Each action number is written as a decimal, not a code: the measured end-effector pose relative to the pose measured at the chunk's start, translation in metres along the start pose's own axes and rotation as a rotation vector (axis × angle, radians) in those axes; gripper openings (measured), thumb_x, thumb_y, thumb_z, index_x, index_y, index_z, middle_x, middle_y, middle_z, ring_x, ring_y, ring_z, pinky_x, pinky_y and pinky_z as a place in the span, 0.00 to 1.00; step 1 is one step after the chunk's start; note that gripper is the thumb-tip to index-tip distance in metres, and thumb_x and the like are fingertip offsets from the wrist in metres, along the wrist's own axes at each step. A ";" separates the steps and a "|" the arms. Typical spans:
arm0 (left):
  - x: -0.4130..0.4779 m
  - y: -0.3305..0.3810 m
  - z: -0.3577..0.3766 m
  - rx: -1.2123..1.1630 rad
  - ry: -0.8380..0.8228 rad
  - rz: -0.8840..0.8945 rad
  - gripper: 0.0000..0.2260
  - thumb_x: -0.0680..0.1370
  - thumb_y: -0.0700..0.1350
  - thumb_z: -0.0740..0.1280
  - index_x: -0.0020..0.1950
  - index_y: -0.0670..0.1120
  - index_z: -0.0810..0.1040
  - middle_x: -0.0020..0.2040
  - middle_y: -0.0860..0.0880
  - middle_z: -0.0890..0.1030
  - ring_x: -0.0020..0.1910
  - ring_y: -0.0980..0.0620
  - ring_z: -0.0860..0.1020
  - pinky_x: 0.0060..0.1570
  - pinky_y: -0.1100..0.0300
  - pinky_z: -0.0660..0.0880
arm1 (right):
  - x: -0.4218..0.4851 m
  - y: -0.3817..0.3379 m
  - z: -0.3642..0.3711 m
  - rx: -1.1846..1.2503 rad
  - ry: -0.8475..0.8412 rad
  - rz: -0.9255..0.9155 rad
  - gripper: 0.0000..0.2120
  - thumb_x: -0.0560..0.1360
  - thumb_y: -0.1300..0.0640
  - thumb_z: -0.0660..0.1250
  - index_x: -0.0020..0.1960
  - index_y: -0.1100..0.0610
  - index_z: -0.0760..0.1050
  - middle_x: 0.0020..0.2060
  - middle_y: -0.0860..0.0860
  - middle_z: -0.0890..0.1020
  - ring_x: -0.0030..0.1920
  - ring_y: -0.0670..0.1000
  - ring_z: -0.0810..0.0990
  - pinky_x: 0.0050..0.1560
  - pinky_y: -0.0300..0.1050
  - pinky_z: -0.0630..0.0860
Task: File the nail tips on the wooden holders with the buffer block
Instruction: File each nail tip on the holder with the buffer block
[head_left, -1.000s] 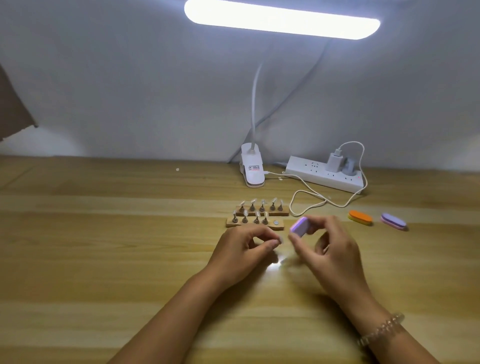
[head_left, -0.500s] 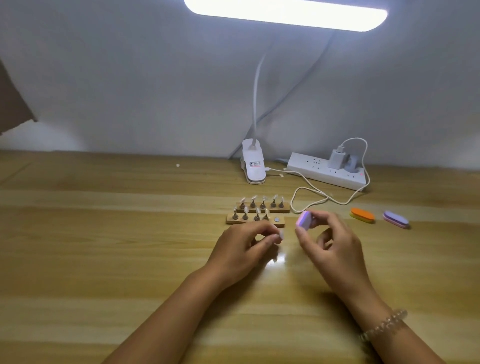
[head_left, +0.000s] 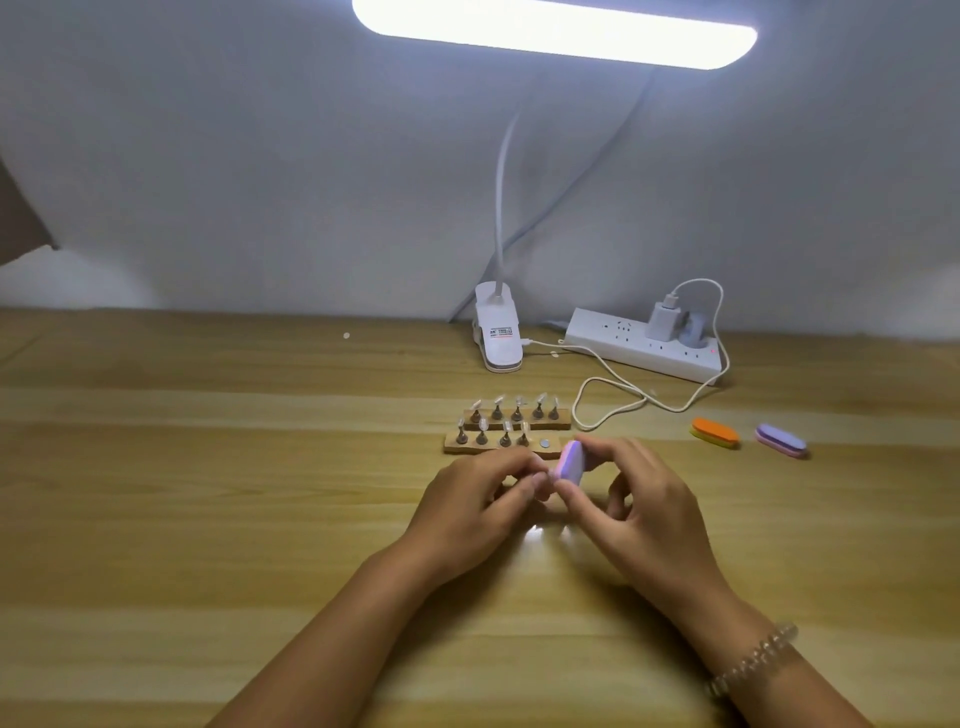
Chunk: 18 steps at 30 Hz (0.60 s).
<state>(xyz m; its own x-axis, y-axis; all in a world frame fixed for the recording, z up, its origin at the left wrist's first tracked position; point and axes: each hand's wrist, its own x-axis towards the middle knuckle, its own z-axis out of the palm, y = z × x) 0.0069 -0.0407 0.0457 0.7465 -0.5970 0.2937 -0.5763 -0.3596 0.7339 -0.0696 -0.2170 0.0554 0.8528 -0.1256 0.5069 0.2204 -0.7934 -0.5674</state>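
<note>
Presently in the right hand (head_left: 641, 512): the buffer block (head_left: 569, 462), pinched between thumb and fingertips, raised off the surface (head_left: 208, 493).
Left hand (head_left: 480, 501): fingers curled into a pinch on something tiny, by my guess one nail tip (head_left: 540, 486), though it is too small to be sure.
Key relation: the block sits just right of the left fingertips, touching or a hair apart; I cannot tell which.
Block's axis: long axis steep, upper end leaning away from the person and slightly right; the broad lilac face is turned left, toward the pinch.
Front holder (head_left: 457, 447): just beyond the hands, long axis left–right, four tips plus one bare metal disc (head_left: 544, 443).
Back holder (head_left: 563, 419): parallel, five tips.
Nearer hand: the right, so it likely makes the stroke.
</note>
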 end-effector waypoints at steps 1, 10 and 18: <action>0.000 -0.001 0.000 0.000 -0.004 0.003 0.06 0.81 0.47 0.64 0.52 0.53 0.81 0.43 0.60 0.81 0.37 0.65 0.74 0.37 0.71 0.64 | -0.002 -0.002 0.001 -0.031 -0.021 -0.040 0.16 0.71 0.48 0.74 0.57 0.47 0.77 0.46 0.40 0.77 0.31 0.44 0.72 0.33 0.47 0.76; 0.002 0.001 0.002 -0.103 0.002 -0.055 0.07 0.80 0.49 0.63 0.49 0.52 0.82 0.43 0.56 0.84 0.41 0.53 0.81 0.44 0.49 0.76 | -0.002 -0.003 0.001 -0.010 0.023 -0.022 0.15 0.69 0.49 0.75 0.54 0.47 0.75 0.45 0.40 0.77 0.30 0.47 0.73 0.33 0.45 0.74; 0.002 -0.001 0.001 -0.103 0.012 -0.057 0.09 0.79 0.50 0.63 0.50 0.51 0.83 0.42 0.55 0.84 0.41 0.52 0.79 0.43 0.51 0.75 | -0.003 -0.004 0.001 -0.073 -0.040 -0.033 0.17 0.69 0.42 0.72 0.54 0.47 0.76 0.44 0.40 0.77 0.30 0.43 0.72 0.34 0.47 0.75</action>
<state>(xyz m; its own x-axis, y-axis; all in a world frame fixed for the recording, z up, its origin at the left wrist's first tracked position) 0.0091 -0.0425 0.0445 0.7817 -0.5684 0.2566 -0.4958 -0.3167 0.8086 -0.0725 -0.2124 0.0555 0.8642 -0.0761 0.4973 0.2145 -0.8384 -0.5011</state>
